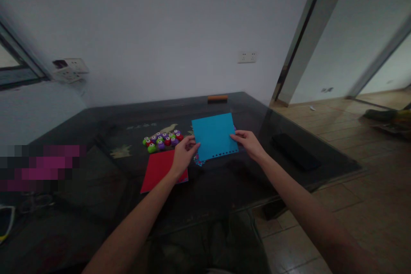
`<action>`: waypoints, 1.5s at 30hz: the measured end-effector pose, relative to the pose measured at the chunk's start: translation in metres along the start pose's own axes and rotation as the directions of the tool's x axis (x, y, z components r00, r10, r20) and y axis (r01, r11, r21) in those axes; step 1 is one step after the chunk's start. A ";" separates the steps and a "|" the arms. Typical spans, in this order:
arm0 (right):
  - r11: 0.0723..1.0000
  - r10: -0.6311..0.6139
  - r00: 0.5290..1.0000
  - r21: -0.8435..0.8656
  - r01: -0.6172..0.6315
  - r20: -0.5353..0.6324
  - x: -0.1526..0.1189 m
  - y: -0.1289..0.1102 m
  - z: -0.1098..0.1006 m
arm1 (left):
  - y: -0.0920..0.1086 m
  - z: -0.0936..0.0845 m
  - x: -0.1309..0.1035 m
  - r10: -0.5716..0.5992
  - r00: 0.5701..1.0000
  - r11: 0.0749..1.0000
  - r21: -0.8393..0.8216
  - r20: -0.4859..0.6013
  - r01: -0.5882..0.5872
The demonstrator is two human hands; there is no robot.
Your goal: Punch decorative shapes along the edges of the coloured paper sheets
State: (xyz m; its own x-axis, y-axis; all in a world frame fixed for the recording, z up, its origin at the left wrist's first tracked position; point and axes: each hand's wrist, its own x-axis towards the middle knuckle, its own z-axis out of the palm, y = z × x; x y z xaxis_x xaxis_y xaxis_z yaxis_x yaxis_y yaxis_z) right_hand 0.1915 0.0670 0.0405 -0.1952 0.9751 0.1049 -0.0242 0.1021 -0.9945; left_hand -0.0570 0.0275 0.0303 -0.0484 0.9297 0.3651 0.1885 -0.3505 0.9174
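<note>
A square blue sheet point(214, 136) with a row of small dark holes near its lower edge is held up above the dark table. My left hand point(185, 153) pinches its left edge, and my right hand point(249, 143) pinches its right edge. Below my left forearm lies a red square sheet or pad point(159, 169), partly covered by that arm. Small colourful pieces point(199, 162) show under the blue sheet's lower left corner; the rest of them is hidden.
Several green, red and purple balls with eye shapes point(163, 139) sit left of my left hand. A brown cylinder point(217, 98) lies by the table's point(105, 126) back edge. At the right is a long black object point(295, 151). Wall sockets point(247, 57) are behind.
</note>
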 end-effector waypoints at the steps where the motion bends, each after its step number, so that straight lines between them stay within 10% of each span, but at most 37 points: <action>1: 1.000 -0.003 1.000 -0.008 0.002 -0.006 0.000 0.001 -0.001 | 0.001 0.000 -0.001 -0.003 1.000 1.000 -0.002 0.000 0.003; 11: 1.000 -0.006 0.989 -0.002 0.005 -0.149 -0.004 0.004 -0.012 | 0.013 0.015 -0.005 0.051 0.998 0.998 -0.023 -0.026 -0.052; 21: 0.973 0.028 0.984 -0.220 -0.068 -0.178 -0.021 0.010 -0.057 | 0.018 0.058 -0.002 0.028 0.972 0.944 0.313 0.234 -0.103; 32: 0.751 -0.095 0.987 -0.660 -0.012 -0.126 -0.029 0.033 -0.074 | 0.007 0.071 -0.031 0.074 0.879 0.547 0.718 0.472 -0.431; 45: 0.485 -0.303 0.952 -0.853 0.190 0.039 -0.031 0.041 -0.076 | -0.001 0.077 -0.036 0.099 0.837 0.563 0.663 0.539 -0.494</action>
State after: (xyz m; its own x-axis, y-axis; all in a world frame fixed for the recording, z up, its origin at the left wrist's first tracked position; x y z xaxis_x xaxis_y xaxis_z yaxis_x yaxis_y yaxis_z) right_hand 0.2712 0.0559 -0.0037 -0.2172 0.8900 0.4010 0.7880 0.4023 -0.4660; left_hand 0.0202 0.0027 0.0042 0.5065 0.8040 0.3114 0.7803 -0.5811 0.2311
